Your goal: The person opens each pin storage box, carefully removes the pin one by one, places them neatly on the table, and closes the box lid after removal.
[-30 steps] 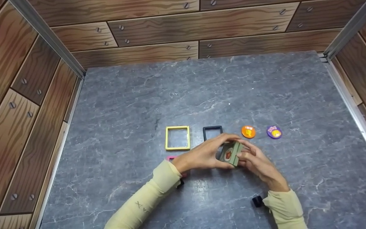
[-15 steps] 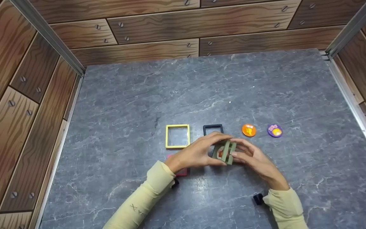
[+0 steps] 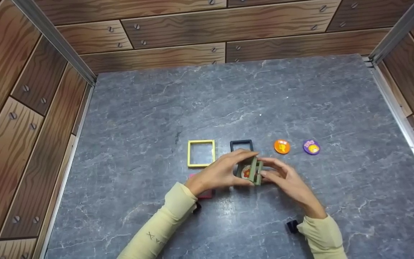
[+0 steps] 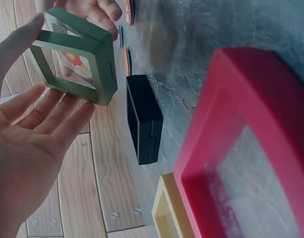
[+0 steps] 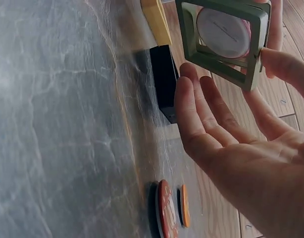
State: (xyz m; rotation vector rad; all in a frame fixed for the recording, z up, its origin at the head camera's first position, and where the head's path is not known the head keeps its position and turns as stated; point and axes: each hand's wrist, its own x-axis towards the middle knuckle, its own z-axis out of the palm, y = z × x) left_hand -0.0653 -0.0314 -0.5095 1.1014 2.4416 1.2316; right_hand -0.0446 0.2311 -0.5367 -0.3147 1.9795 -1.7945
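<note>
Both hands hold a green square display frame point(image 3: 252, 172) with clear film windows, raised over the table. Its two halves stand partly apart. A round badge point(image 3: 246, 172) with a red and yellow picture sits inside; its plain white back point(image 5: 224, 32) shows in the right wrist view. My left hand point(image 3: 219, 171) grips the frame between thumb and fingers on the left. On the opposite side, my right hand point(image 3: 289, 181) pinches the frame's edge with thumb and fingers. A black frame point(image 3: 241, 145) lies just beyond the left hand, partly covered by it.
A yellow frame point(image 3: 201, 154) lies left of the black one. The pink frame point(image 4: 241, 144) is mostly hidden under the left forearm in the head view. Orange point(image 3: 282, 146) and purple point(image 3: 311, 147) badges lie to the right. Wood-patterned walls point(image 3: 178, 32) enclose the table.
Both hands have moved slightly left with the green frame and turned it. Its two halves show a wider gap than a second ago.
</note>
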